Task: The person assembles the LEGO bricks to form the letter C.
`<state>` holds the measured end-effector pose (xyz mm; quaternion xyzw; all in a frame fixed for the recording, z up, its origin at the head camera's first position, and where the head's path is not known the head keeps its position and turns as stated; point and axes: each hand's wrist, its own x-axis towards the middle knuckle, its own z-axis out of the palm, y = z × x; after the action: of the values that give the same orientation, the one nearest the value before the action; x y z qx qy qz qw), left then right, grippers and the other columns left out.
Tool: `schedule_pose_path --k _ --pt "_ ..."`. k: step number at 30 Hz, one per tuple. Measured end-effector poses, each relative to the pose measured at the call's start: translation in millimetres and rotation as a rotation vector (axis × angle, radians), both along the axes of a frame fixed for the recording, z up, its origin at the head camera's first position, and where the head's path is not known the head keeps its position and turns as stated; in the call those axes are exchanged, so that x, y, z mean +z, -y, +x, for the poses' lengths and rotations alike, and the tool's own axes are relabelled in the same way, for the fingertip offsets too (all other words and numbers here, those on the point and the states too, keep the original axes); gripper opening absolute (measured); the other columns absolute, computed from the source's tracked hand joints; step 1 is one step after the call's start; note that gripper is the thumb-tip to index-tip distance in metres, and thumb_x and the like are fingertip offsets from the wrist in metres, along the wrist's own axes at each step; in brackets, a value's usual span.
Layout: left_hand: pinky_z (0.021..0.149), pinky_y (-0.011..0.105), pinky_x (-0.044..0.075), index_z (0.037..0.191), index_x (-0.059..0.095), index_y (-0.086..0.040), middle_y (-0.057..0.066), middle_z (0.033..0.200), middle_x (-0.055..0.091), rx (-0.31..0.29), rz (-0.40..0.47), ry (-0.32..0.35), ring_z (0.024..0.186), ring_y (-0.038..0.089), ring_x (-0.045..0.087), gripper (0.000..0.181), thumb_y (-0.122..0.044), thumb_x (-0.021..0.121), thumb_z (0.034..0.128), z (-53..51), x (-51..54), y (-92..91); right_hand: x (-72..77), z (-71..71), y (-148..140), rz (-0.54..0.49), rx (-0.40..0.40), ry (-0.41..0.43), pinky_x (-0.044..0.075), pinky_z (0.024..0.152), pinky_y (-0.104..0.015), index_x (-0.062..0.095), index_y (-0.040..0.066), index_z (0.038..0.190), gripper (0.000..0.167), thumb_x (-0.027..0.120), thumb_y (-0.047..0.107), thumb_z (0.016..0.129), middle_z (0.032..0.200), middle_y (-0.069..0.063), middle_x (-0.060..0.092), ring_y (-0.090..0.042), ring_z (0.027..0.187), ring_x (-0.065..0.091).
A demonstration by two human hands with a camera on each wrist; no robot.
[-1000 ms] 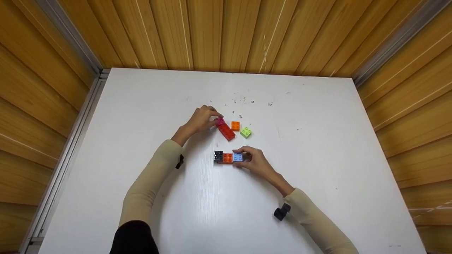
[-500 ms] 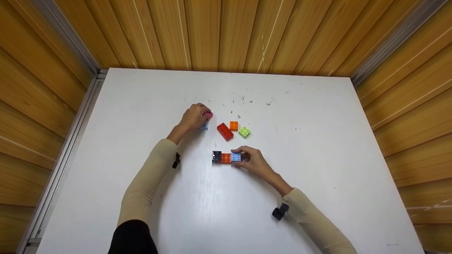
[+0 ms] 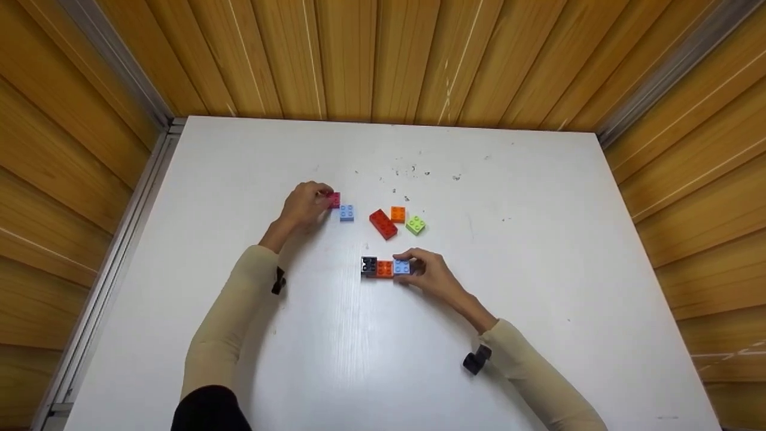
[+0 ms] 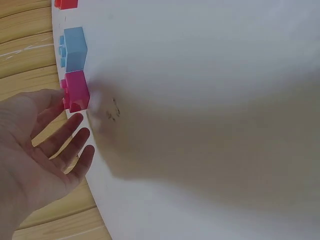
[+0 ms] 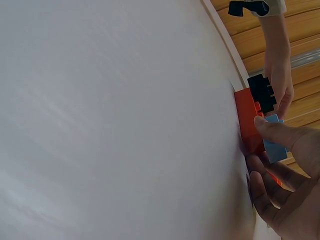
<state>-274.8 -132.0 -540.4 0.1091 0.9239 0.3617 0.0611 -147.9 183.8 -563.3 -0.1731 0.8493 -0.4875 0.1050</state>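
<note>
On the left, a pink brick [image 3: 334, 200] [image 4: 77, 92] has my left hand [image 3: 304, 205] [image 4: 35, 145] at its left end, thumb and a finger pinching it, other fingers spread. Beside it, a light blue brick [image 3: 346, 213] [image 4: 75, 49] sits studs up. My right hand [image 3: 434, 273] [image 5: 295, 175] grips a second light blue brick [image 3: 401, 267] [image 5: 274, 145] between thumb and fingers. That brick sits at the right end of a red-orange base [image 5: 247, 120], with an orange-red brick [image 3: 384, 269] in the middle and a black brick [image 3: 368, 266] [image 5: 262, 93] at the left end.
Behind the built row lie a red brick [image 3: 383, 224], an orange brick [image 3: 398, 214] and a lime green brick [image 3: 415, 224]. Wooden panels [image 3: 371, 60] border the white table [image 3: 508, 179] at the back and sides.
My left hand has carried the pink brick away from the red brick, leftward to beside the loose light blue brick, which now shows fully. The right hand has kept its grip in place.
</note>
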Motion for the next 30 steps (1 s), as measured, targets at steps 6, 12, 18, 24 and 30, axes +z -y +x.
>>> schedule_pose_path --k 6,12,18,24,30 --pt "0.113 0.053 0.042 0.131 0.066 0.0 0.022 0.133 0.065 0.036 -0.022 0.001 0.129 0.04 0.056 0.036 -0.018 0.067 0.0993 8.1 -3.5 14.1 -1.5 0.8 4 0.0 0.026 0.001 0.052 0.075 -0.019 0.072 0.008 0.118 0.038 0.085 0.01 0.082 0.116 -0.013 0.074 -0.019 0.089 0.065" --pt "0.107 0.051 0.047 0.133 0.064 0.001 0.021 0.131 0.066 0.09 -0.064 -0.027 0.122 0.037 0.059 0.044 -0.016 0.075 0.0932 6.9 -10.6 7.4 -2.4 0.6 1 0.005 0.002 -0.004 0.051 0.074 -0.018 0.072 0.007 0.117 0.038 0.085 0.007 0.081 0.114 -0.012 0.074 -0.018 0.087 0.063" --pt "0.104 0.052 0.048 0.134 0.063 0.001 0.022 0.128 0.066 0.104 -0.083 -0.083 0.119 0.038 0.058 0.046 -0.012 0.075 0.0915 6.6 -14.5 -4.6 -1.2 0.7 -2 0.012 -0.001 -0.029 0.049 0.072 -0.018 0.072 0.007 0.117 0.038 0.085 0.007 0.082 0.113 -0.012 0.074 -0.017 0.084 0.062" --pt "0.103 0.05 0.048 0.131 0.064 0.001 0.022 0.126 0.066 0.125 0.012 -0.07 0.118 0.037 0.058 0.041 -0.011 0.073 0.0932 13.2 -12.5 -3.6 -2.0 1.5 -1 0.013 0.0 -0.021 0.048 0.072 -0.017 0.072 0.007 0.117 0.038 0.085 0.006 0.081 0.113 -0.013 0.074 -0.016 0.084 0.061" --pt "0.1 0.049 0.05 0.135 0.062 -0.002 0.02 0.126 0.066 0.117 0.103 -0.079 0.116 0.035 0.06 0.045 -0.016 0.074 0.0941 21.9 -6.7 -1.4 0.2 2.4 -1 0.021 -0.009 -0.022 0.049 0.072 -0.017 0.072 0.007 0.118 0.039 0.084 0.006 0.081 0.111 -0.012 0.074 -0.014 0.082 0.06"
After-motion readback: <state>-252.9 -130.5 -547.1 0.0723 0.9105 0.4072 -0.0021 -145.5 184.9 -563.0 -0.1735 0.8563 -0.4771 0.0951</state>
